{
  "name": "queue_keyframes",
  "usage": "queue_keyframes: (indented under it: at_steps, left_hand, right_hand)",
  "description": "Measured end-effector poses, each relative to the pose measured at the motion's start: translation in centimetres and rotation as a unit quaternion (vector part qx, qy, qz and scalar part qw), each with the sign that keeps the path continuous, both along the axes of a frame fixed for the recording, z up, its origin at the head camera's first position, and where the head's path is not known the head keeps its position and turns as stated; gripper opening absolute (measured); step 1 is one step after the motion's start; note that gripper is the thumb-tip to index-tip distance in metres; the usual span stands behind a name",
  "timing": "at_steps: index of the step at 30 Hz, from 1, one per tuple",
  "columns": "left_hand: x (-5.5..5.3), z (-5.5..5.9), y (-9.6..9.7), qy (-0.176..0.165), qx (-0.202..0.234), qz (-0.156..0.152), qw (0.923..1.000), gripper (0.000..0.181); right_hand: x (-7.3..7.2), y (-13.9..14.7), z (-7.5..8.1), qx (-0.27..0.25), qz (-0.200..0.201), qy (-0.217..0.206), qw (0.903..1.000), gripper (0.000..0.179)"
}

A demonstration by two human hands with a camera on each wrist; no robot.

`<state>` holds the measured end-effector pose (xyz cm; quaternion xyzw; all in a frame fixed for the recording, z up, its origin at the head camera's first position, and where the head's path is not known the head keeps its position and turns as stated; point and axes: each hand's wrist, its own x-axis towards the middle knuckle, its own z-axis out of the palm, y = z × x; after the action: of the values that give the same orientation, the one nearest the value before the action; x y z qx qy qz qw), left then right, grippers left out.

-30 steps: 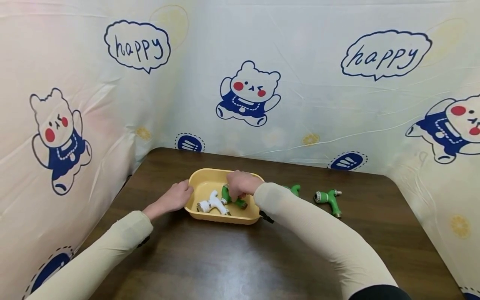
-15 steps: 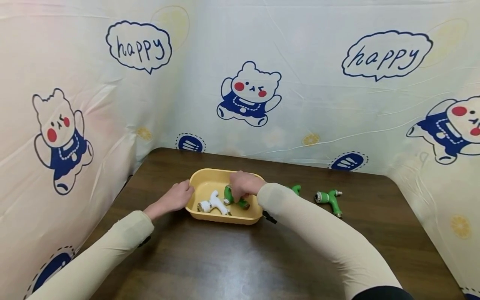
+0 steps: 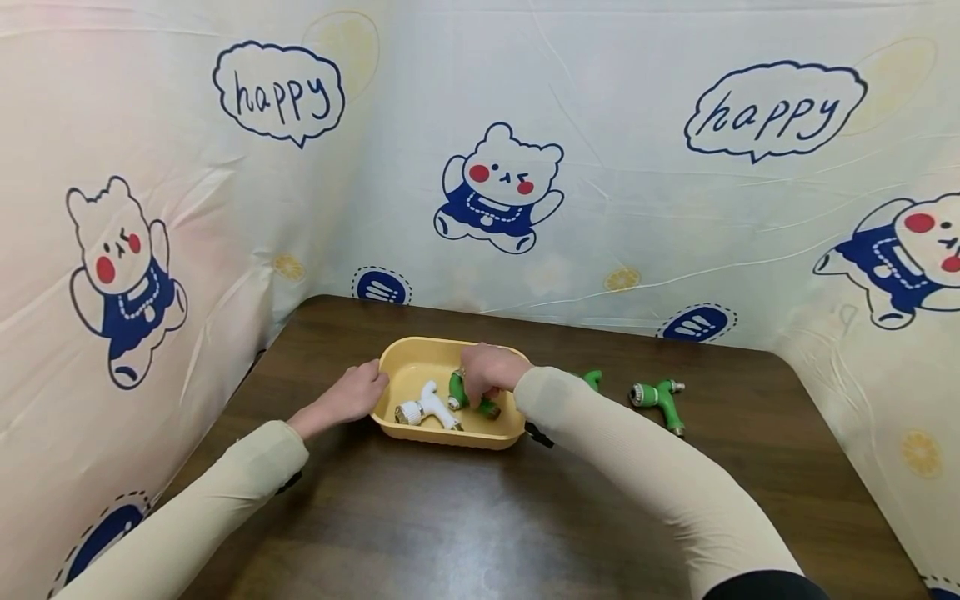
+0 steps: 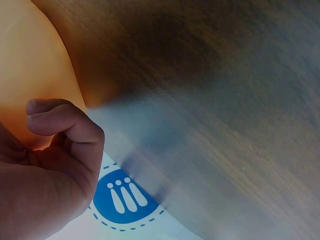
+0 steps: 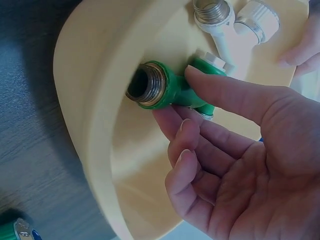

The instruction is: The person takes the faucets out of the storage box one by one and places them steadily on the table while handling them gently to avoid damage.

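A yellow plastic basin (image 3: pixel 450 438) sits on the table, holding a white tap (image 3: pixel 429 407) and a green tap (image 5: pixel 172 91). My left hand (image 3: pixel 352 393) grips the basin's left rim; the left wrist view shows its fingers curled at the yellow wall. Inside the basin's right half, my right hand (image 3: pixel 491 371) pinches the green tap between thumb and fingers. That tap's threaded brass end points toward the basin's right wall in the right wrist view. The white tap lies just left of the green one, touched by neither hand.
Right of the basin, a second green tap (image 3: pixel 664 403) lies on the brown wooden table (image 3: pixel 480 517). Another green tap (image 3: pixel 593 380) is mostly hidden behind my right forearm. Printed cloth (image 3: pixel 637 217) hangs along the table's back and sides.
My right hand and the green tap have shifted slightly right inside the basin, away from the white tap, then stayed nearly still. My left hand keeps its grip on the rim.
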<state>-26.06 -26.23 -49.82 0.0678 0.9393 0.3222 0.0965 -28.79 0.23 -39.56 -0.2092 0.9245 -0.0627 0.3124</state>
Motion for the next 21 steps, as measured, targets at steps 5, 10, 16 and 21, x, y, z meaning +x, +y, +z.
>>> queue_keyframes:
  at_steps: [5,10,16,21]
  left_hand:
    - [-0.7,-1.0,-0.4,-0.001,0.002,-0.005,1.0,0.045]
    - [-1.7,-2.4,-1.0,-0.007,-0.002,-0.002,1.0,0.046]
    - [-3.0,-4.1,-1.7,-0.013,-0.009,-0.002,0.9999,0.041]
    - [-2.7,-3.7,-1.5,-0.011,-0.011,-0.002,0.9999,0.038]
  right_hand:
    - [0.1,0.0,0.0,0.002,-0.005,0.0,1.0,0.017]
    - [0.1,0.0,-0.1,0.012,0.001,0.016,0.9998,0.014]
    - [0.2,0.1,0.0,0.009,-0.001,0.024,0.9997,0.014]
    - [0.4,0.3,0.1,0.011,0.01,0.04,0.9991,0.015]
